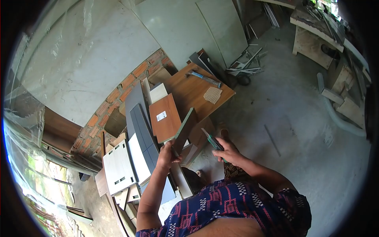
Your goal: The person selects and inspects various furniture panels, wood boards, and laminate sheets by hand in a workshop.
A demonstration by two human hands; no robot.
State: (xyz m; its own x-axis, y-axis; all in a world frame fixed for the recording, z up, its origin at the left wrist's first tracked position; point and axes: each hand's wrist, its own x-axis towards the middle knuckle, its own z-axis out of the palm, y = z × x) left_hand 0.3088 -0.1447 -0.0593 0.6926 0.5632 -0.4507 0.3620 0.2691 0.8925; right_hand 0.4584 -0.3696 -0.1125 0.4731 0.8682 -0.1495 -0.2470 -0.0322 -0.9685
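Note:
My left hand (pixel 167 155) is closed round the lower end of a narrow brown board (pixel 186 128), tilted up on its side with a pale greenish edge showing. In my right hand (pixel 229 151) is a green utility knife (pixel 213 141), its blade pointing up and left toward the board, apart from it. Just beyond the held board lies a reddish-brown panel (pixel 166 114) with a white label (pixel 161 116). Farther off, a hammer (pixel 204 78) with a blue handle and a piece of corrugated cardboard (pixel 212 95) rest on the wooden tabletop (pixel 185 85).
Left of the work lie a dark grey panel (pixel 144 138) and a white slotted panel (pixel 118 168). Scrap strips (pixel 246 65) litter the floor by the leaning sheets (pixel 189 27). A grey hose (pixel 335 114) runs along the right beside a workbench (pixel 312 43).

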